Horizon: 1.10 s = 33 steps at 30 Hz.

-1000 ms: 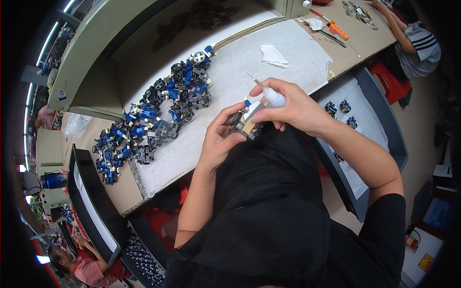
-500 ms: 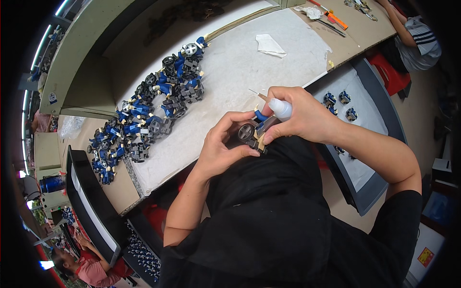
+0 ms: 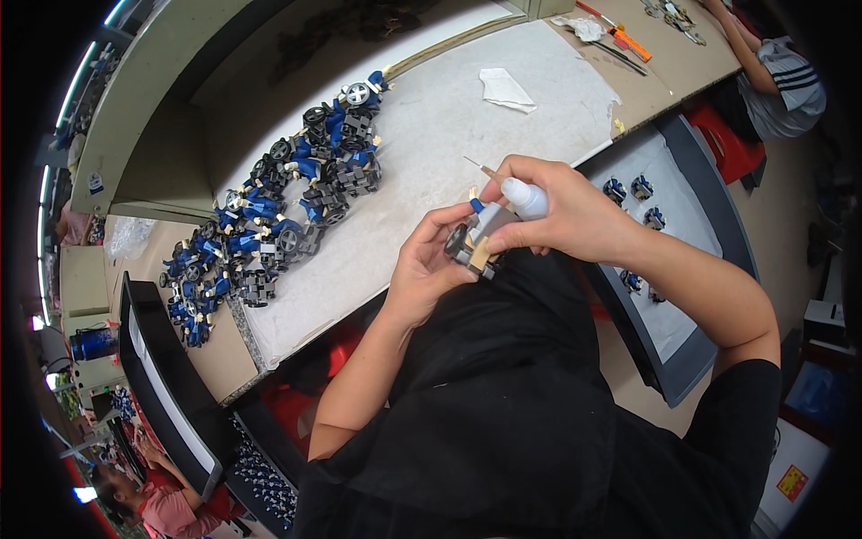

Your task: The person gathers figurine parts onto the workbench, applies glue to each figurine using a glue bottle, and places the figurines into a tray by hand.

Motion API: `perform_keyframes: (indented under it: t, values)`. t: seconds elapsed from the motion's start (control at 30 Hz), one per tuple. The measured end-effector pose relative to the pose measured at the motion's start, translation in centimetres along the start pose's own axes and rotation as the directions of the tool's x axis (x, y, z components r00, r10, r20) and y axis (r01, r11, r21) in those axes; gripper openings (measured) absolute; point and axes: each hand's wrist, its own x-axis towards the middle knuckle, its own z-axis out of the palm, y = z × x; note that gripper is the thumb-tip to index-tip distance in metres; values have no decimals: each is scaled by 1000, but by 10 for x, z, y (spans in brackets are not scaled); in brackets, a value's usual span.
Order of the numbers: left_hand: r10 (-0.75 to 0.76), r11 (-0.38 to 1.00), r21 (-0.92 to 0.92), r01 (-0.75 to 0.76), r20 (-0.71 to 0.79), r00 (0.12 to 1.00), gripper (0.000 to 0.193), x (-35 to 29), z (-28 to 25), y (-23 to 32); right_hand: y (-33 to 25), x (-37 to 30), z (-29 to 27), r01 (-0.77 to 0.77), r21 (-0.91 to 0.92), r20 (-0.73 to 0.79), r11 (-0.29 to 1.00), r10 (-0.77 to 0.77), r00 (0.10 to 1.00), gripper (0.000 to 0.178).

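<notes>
Close above my lap, my left hand is closed around a small toy wheelchair figure with dark wheels, a grey back and a bit of blue at its top. My right hand grips a small white squeeze bottle with a thin needle tip pointing up and left, away from the toy. The right thumb also presses against the toy's side. Fingers hide part of the figure. To the left, a heap of similar wheelchair figures in blue and grey lies on the white-covered worktable.
A dark tray with several finished-looking figures stands at my right. Another dark tray is at the left. A torn white paper piece, an orange-handled tool and crumpled tissue lie on the table. Co-workers sit at both sides.
The toy has been turned in my hands, so its grey back now shows more and its wheel less. The bottle stays in my right hand, close to where it was.
</notes>
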Motion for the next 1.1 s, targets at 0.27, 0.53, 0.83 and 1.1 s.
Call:
perform_keyframes:
  t: [0.27,0.53,0.83,1.1]
  values:
    - [-93,928,-368,62,-67,993,81,5,10,1,1,-11,9,339,-180,-196,923,-372,907,35]
    - [-155,887,-439,145,13,988,81,6,10,1,9,-8,8,398,-282,-213,873,-461,862,32]
    - [288,915,311,-259,-52,956,71,3,12,5,21,-9,10,470,-359,-269,806,-571,776,30]
    - [418,715,620,-325,-7,908,69,2,8,10,23,-10,8,463,-218,-266,859,-508,819,31]
